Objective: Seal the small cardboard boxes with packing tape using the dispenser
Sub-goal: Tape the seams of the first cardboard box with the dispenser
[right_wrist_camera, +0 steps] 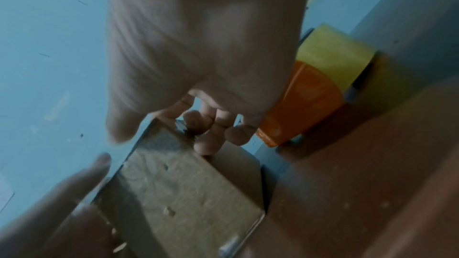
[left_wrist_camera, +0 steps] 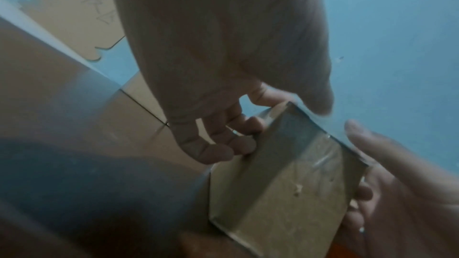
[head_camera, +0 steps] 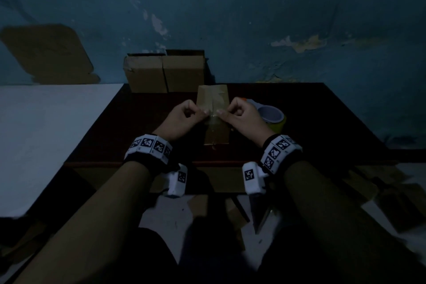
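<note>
A small cardboard box (head_camera: pixel 212 95) lies on the dark table (head_camera: pixel 322 122), with a strip of clear tape (head_camera: pixel 213 120) across its top. My left hand (head_camera: pixel 202 112) holds its left side, fingers curled against the box wall (left_wrist_camera: pixel 285 183) and thumb on the tape. On the opposite side, my right hand (head_camera: pixel 223 112) mirrors that hold, curled fingers (right_wrist_camera: pixel 211 134) at the box's edge (right_wrist_camera: pixel 186 183). Just right of the box sits the orange tape dispenser (right_wrist_camera: pixel 310 101) with its yellow roll (head_camera: pixel 273 116), untouched.
Two larger cardboard boxes (head_camera: pixel 166 74) stand at the table's back edge against the blue wall. A white surface (head_camera: pixel 46 122) adjoins the table on the left, with a cardboard sheet (head_camera: pixel 46 53) leaning behind it. Cardboard pieces (head_camera: pixel 380 191) lie on the floor at right.
</note>
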`<act>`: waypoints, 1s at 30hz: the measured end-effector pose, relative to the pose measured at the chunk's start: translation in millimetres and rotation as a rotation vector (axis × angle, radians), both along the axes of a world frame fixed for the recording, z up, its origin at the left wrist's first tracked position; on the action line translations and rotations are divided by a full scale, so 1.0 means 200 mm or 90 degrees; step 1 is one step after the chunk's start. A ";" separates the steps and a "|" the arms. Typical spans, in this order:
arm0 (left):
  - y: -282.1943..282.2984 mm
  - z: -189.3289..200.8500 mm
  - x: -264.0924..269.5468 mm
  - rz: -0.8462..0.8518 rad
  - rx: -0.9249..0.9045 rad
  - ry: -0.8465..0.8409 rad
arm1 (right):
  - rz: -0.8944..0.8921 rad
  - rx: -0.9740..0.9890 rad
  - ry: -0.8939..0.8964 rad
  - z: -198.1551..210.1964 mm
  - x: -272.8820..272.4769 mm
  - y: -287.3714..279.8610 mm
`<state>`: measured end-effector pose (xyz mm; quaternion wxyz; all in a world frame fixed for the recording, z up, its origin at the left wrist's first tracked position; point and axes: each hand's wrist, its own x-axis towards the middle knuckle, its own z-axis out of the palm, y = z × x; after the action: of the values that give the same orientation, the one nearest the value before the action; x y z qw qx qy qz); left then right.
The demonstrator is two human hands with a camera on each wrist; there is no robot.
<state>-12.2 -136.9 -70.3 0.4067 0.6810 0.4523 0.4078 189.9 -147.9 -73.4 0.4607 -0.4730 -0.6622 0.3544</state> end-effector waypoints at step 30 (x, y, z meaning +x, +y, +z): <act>0.00 -0.09 -0.03 -0.037 0.103 0.024 | -0.048 0.146 -0.068 -0.09 0.01 0.00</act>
<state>-18.6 -136.3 -87.8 0.3530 0.7320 0.4056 0.4184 192.0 -147.5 -91.0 0.4887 -0.4599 -0.7036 0.2334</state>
